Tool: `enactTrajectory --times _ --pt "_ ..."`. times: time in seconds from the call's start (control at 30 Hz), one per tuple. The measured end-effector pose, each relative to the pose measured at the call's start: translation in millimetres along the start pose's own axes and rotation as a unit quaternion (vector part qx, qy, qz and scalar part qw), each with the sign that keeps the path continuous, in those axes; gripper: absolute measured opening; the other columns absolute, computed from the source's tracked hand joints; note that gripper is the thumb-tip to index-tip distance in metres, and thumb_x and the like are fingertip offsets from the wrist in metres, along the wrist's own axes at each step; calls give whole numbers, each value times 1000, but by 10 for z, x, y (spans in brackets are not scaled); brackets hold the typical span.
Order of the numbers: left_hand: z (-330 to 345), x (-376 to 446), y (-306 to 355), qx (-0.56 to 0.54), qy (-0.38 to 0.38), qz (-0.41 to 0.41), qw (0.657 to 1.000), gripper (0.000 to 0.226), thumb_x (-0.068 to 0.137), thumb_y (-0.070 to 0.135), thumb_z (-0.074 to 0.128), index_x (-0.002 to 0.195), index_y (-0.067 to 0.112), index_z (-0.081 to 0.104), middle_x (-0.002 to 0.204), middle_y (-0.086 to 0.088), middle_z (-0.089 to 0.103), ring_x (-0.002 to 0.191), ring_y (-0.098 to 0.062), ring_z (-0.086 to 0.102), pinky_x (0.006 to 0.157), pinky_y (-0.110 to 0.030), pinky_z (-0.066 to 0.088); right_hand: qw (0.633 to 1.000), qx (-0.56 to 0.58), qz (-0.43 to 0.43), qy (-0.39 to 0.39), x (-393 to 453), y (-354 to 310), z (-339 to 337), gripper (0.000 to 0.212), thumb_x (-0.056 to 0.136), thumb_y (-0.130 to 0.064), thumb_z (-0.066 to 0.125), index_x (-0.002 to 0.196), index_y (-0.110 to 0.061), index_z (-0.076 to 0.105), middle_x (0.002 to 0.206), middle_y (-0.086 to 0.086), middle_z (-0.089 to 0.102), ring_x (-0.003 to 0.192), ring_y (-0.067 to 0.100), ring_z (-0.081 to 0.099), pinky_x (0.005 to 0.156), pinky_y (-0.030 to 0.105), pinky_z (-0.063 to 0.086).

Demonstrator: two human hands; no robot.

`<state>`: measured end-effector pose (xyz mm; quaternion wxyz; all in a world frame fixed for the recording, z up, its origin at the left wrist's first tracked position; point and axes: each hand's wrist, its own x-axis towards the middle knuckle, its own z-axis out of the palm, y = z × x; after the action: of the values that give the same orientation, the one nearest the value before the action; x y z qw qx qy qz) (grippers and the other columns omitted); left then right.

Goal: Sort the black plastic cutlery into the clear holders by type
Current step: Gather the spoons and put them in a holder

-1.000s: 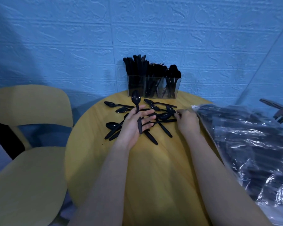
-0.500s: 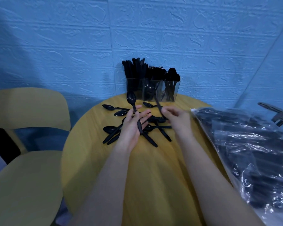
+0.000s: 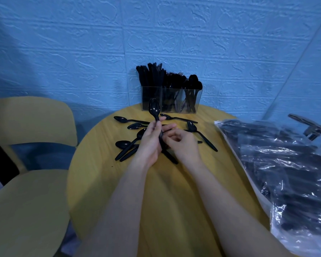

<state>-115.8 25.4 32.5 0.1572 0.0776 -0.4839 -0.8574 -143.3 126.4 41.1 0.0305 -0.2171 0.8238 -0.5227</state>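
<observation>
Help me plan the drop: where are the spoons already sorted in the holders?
In the head view, the sorted spoons stand in the right compartment of the clear holders, at the table's far edge against the blue wall, beside the forks.

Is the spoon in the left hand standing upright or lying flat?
Upright. The left hand grips the spoon by its handle, bowl on top, raised before the holders.

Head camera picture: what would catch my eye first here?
Probably the black plastic spoon held upright in the left hand above the round yellow table, with the right hand beside its handle. Behind it, clear holders packed with black cutlery stand against the blue wall.
</observation>
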Motion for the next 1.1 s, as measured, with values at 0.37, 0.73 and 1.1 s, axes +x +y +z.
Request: enactTrajectory --times 0.37,0.73,1.1 --pt "-41 22 -27 3 12 -12 1000 24 103 18 32 115 15 53 98 -12 70 101 -27 67 90 -42 52 924 -357 65 118 177 438 -560 35 97 -27 50 126 -10 57 134 14 51 125 30 43 105 42 32" --pt "-31 15 -11 17 11 -10 1000 24 104 19 32 116 14 51 112 -14 68 104 -26 67 89 -37 53 980 -72 76 170 262 172 -573 16 91 -18 61 103 -15 71 92 -6 64 78 4 52 60 10 36" --pt "-76 -4 50 -36 30 16 999 26 103 18 34 123 11 50 104 -3 71 99 -13 67 83 -26 55 996 -59 7 -71 337 -249 -83 4 84 -23 71 85 -20 72 74 -17 61 72 1 58 54 6 39"
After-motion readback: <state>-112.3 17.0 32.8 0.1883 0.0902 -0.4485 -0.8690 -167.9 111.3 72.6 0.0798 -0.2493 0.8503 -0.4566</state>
